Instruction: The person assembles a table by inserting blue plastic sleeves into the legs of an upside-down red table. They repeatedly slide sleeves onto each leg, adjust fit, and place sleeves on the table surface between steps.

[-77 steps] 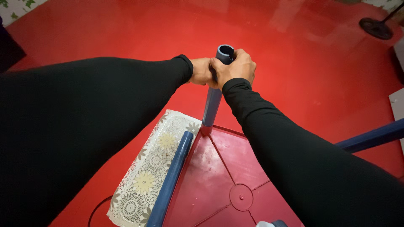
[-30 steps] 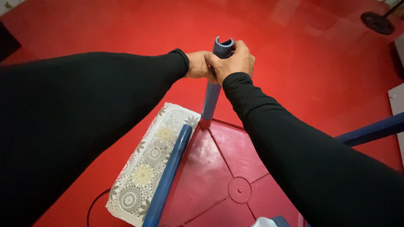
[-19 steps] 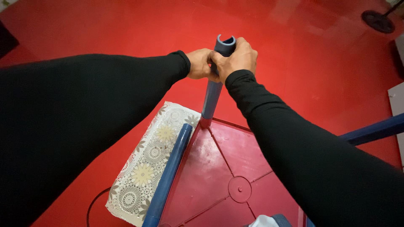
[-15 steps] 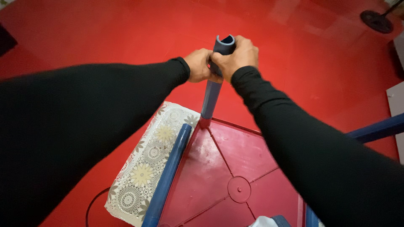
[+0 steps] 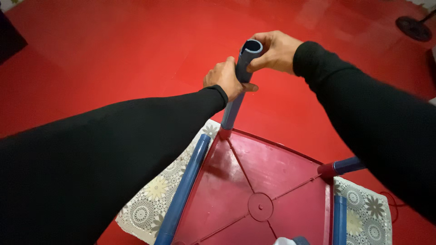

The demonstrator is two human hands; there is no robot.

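Note:
A red plastic table (image 5: pixel 254 181) lies upside down, its ribbed underside facing me. A blue tubular leg (image 5: pixel 236 97) stands up from its far corner, hollow at the top. My left hand (image 5: pixel 225 80) wraps around that leg just below its end. My right hand (image 5: pixel 274 51) pinches the leg's open tip from the right. Both arms wear black sleeves. A second blue leg (image 5: pixel 347 165) sticks out at the right corner, and a third blue leg (image 5: pixel 184 190) lies along the table's left edge.
A white lace-patterned cloth (image 5: pixel 156 193) lies under the table, showing at left and at the lower right. The floor (image 5: pixel 113 59) is glossy red. A dark round fan base (image 5: pixel 413 28) stands at the top right, a dark object (image 5: pixel 10 38) at the far left.
My view has shifted, so more of the table's underside and right corner shows. My hands have spread apart on the leg: the left sits lower, the right holds the tip.

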